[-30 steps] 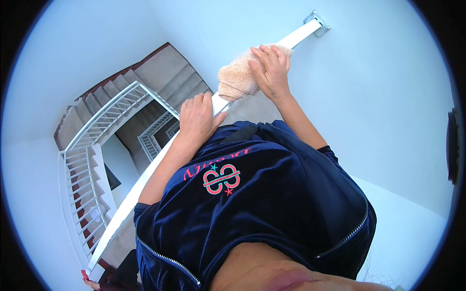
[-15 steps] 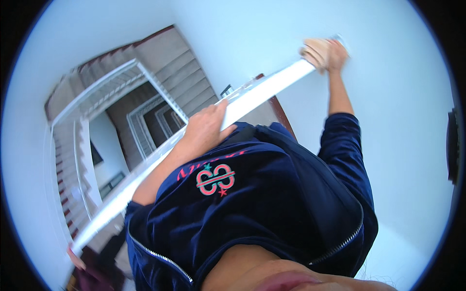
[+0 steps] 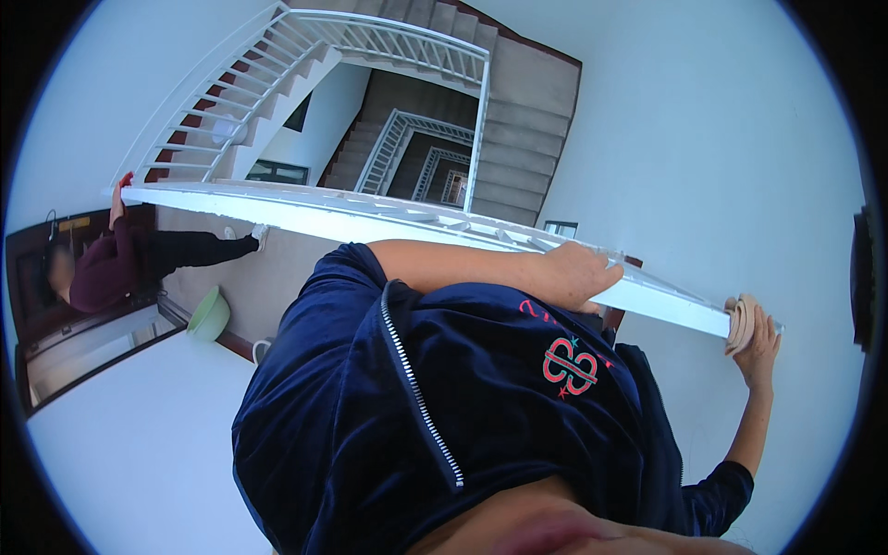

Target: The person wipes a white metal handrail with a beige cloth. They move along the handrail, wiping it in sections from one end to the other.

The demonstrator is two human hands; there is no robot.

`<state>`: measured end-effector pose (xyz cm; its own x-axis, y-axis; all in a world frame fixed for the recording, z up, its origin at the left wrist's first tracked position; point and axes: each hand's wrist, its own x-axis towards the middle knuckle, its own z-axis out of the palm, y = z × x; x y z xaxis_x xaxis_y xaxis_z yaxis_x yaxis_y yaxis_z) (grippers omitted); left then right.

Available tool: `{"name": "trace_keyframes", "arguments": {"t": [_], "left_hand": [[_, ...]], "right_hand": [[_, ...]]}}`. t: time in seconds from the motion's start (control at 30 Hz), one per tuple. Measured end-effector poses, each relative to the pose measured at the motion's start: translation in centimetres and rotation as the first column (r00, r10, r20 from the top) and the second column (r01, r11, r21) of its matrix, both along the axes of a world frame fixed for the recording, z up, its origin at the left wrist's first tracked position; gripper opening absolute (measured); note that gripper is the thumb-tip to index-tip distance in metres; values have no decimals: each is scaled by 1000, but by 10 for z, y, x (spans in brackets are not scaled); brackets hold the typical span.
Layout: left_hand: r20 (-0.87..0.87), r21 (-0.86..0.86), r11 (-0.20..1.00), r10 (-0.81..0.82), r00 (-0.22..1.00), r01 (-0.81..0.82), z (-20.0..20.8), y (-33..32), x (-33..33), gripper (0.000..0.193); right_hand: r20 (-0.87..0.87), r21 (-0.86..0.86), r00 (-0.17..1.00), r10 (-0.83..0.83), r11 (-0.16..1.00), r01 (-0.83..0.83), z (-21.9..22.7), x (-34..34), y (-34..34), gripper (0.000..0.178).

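- Plainly, the cloth (image 3: 739, 324) looks soft, light and limp; it is best bunched under a flat palm, and it sits at the far right end of the white handrail (image 3: 370, 215).
- Right hand (image 3: 760, 338): grip curled together, clamped on the cloth against the rail.
- Left hand (image 3: 581, 275): fingers closed over the rail's top edge, near its middle.
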<state>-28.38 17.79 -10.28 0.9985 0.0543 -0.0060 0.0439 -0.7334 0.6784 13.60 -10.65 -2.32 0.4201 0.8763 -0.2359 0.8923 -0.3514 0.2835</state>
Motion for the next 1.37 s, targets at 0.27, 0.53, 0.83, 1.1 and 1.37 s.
{"name": "trace_keyframes", "arguments": {"t": [0.27, 0.53, 0.83, 1.1, 1.37], "left_hand": [[44, 14, 1000, -20, 999, 19, 7, 3, -10, 59], [69, -57, 998, -4, 998, 8, 30, 4, -14, 85], [168, -80, 986, 156, 973, -144, 18, -8, -7, 90], [209, -91, 961, 273, 939, -260, 13, -19, -3, 82], [112, -205, 958, 228, 967, -202, 36, -10, 3, 79]], "right_hand": [[-256, 32, 962, 93, 996, -88, -15, 17, 19, 77], [-259, 151, 910, 325, 944, -294, -3, -42, 45, 71], [-335, 279, 832, 442, 890, -361, -4, -138, 94, 64], [-373, 246, 796, 477, 878, -410, -17, -213, 134, 73], [-486, 39, 821, 300, 946, -322, -27, -274, 173, 62]]}}
